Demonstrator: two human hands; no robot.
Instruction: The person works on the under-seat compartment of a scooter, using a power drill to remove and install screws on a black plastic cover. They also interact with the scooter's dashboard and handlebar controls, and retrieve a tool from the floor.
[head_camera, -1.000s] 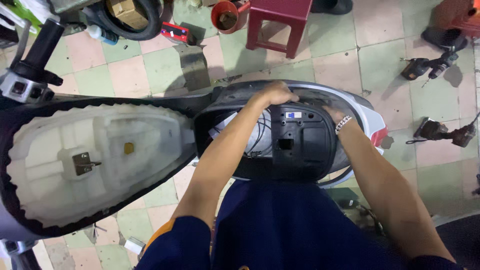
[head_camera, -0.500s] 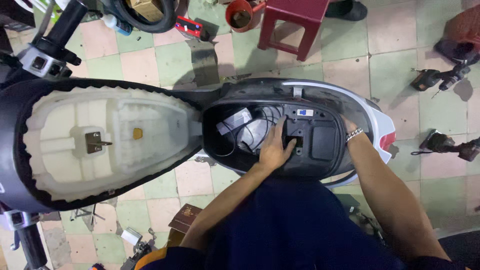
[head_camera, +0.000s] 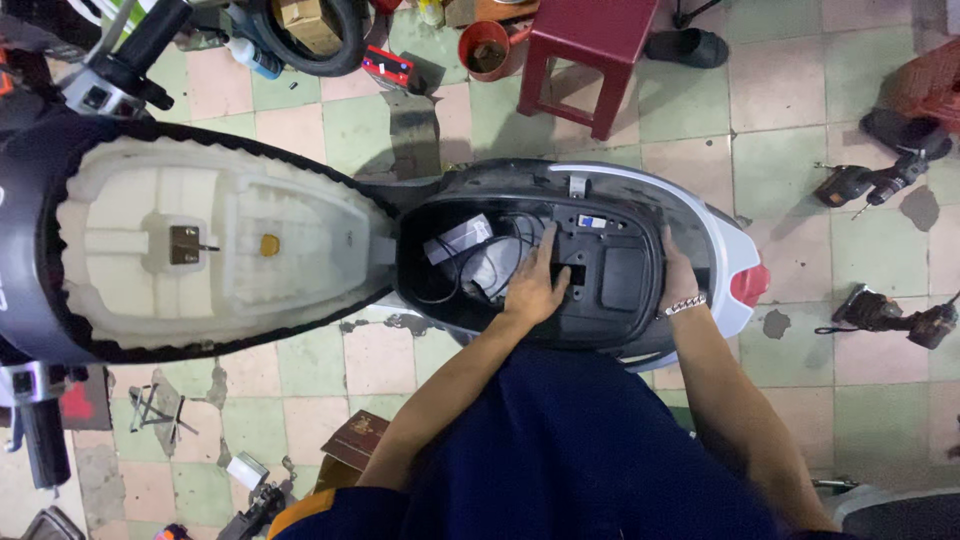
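Small blue label (head_camera: 592, 221) beyond left hand (head_camera: 535, 288)

The left hand (head_camera: 535, 285), which a second ago reached across to the far rim of the scooter's open storage compartment (head_camera: 440, 290), has drawn back and down. It now lies flat inside, fingers spread on the black panel (head_camera: 590, 270) at the middle of the frame. The right hand (head_camera: 678, 272) has shifted from the far rim to the compartment's right edge, near the red tail light (head_camera: 748, 285). White wires (head_camera: 460, 240) that the arm had covered now show.
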